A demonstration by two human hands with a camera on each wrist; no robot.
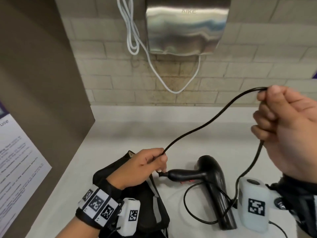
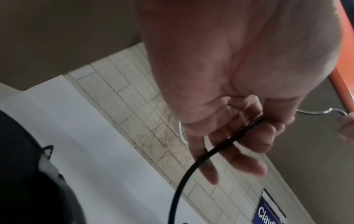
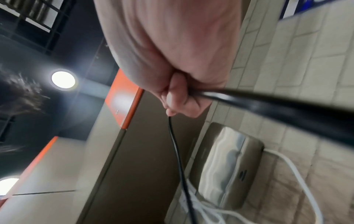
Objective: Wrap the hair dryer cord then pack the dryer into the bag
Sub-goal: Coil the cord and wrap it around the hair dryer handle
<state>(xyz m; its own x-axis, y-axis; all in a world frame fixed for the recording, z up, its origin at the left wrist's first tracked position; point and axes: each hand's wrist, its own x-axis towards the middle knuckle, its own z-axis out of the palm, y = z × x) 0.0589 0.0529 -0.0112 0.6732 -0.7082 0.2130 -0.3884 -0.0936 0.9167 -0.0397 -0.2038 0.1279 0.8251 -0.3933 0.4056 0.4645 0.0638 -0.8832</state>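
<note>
A black hair dryer (image 1: 211,184) lies on the white counter (image 1: 120,138), its handle pointing left. Its black cord (image 1: 212,119) runs from the handle end up through my left hand (image 1: 151,162), which pinches it just left of the handle. From there the cord arcs up and right to my right hand (image 1: 283,121), raised above the counter with its fingers curled round it. More cord (image 1: 188,208) hangs down from that hand and loops on the counter over the dryer's barrel. The black bag (image 1: 151,203) lies under my left wrist. The left wrist view shows the cord (image 2: 210,153) crossing my fingers (image 2: 256,136).
A steel wall-mounted hand dryer (image 1: 187,24) with a dangling white cable (image 1: 173,79) hangs on the tiled wall behind the counter. A brown partition (image 1: 37,79) carrying a printed notice (image 1: 15,162) closes off the left side.
</note>
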